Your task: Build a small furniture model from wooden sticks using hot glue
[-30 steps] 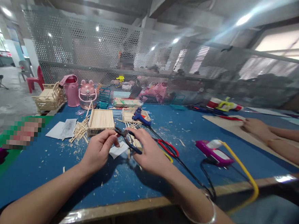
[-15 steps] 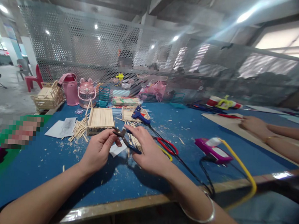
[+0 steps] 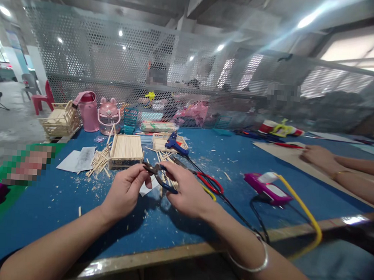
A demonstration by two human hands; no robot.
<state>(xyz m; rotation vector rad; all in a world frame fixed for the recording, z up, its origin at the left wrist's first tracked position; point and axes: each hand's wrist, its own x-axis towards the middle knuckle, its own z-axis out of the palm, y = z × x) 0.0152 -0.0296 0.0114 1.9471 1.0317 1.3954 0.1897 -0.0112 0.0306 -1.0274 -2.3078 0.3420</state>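
A pair of pliers [image 3: 168, 187] with blue handles is in my right hand [image 3: 191, 192], whose fingers wrap round the handles. The dark jaws point left, toward my left hand [image 3: 124, 192]. My left thumb and fingers are pinched together at the jaw tips; whatever they hold is too small or hidden to make out. Just beyond my hands stands a small frame of wooden sticks [image 3: 127, 146]. Loose sticks [image 3: 100, 164] are heaped left of it, and more lie partly hidden behind the pliers. A blue glue gun [image 3: 177, 145] rests behind my right hand.
Red-handled scissors [image 3: 210, 183] and a black cable lie right of my hand. A purple power strip [image 3: 267, 189] has a yellow cord plugged in. A co-worker's hands [image 3: 320, 160] are at far right. A pink bottle [image 3: 87, 111] and a wooden stick structure [image 3: 60, 120] stand at back left.
The pliers and my left fingertips have shifted slightly right. My right fingers have drawn in closer round the handles, and the pale bit seen near the jaws no longer shows.
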